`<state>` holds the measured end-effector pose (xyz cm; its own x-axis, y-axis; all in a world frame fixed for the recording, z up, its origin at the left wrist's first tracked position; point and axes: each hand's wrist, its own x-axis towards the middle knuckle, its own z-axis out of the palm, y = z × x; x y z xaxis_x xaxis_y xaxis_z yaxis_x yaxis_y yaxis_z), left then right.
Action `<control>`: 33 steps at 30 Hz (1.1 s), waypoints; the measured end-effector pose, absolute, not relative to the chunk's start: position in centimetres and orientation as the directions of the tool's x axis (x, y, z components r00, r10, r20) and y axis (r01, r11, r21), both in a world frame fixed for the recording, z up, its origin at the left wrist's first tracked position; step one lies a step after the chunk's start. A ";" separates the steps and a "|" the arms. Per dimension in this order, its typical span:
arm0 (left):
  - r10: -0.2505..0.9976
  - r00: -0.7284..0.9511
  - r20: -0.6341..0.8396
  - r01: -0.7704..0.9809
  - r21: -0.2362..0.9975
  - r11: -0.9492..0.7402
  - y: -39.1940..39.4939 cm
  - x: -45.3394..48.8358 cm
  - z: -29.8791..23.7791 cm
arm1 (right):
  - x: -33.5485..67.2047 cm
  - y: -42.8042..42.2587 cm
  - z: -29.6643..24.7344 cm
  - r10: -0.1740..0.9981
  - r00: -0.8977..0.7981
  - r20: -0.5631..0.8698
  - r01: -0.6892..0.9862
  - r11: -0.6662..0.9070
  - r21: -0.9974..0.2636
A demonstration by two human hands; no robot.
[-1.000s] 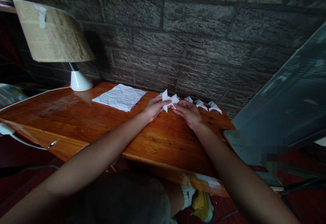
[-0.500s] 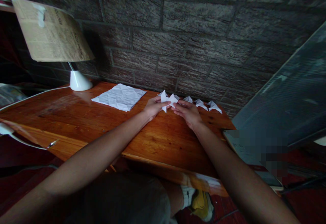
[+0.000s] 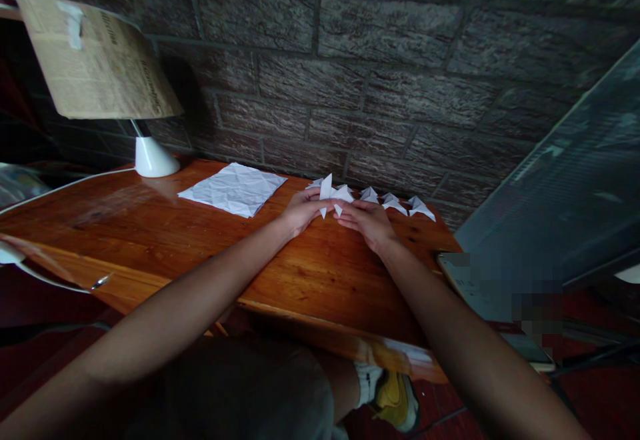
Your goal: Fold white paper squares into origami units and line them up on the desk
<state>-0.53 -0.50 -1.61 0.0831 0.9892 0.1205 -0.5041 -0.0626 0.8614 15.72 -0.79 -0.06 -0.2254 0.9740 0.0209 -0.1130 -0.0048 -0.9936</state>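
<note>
Between my two hands is a folded white paper piece with pointed tips, held just above the wooden table. My left hand pinches its left side, the thumb lying across the front. On the other side my right hand is closed on the right part, fingers bent around the lower point. Behind my hands, along the wall, stands a row of similar folded white paper pieces; my fingers partly hide those at the row's left end.
Creased white paper sheets lie left of my hands. A lamp with a brown paper shade and white base stands at the back left, its cord trailing left. A dark brick wall rises behind the table.
The folded paper has turned slightly between my fingers, its left point leaning more to the right. My right thumb and fingers have shifted onto the lower right point.
</note>
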 end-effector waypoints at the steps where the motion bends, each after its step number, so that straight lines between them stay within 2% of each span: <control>1: 0.989 0.077 0.124 -0.509 0.858 -0.068 -0.5 -0.5 -1.5 | 15.7 -0.8 -0.1 0.972 -0.235 0.023 -0.117 -0.005 -0.993; 17: 0.976 0.035 0.217 -0.570 0.806 -0.159 -0.7 -0.3 -1.3 | 15.8 -0.8 0.0 0.951 -0.295 0.091 -0.191 0.035 -0.981; 33: 0.986 -0.026 0.164 -0.550 0.821 -0.151 -0.8 -0.2 -1.2 | 15.4 -0.7 -0.2 0.943 -0.307 0.126 -0.153 0.082 -0.985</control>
<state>-0.24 -0.80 -1.18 -0.0262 0.9861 0.1640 -0.5501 -0.1513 0.8213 15.38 -0.75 -0.24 -0.3066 0.9434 0.1262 -0.1530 0.0820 -0.9848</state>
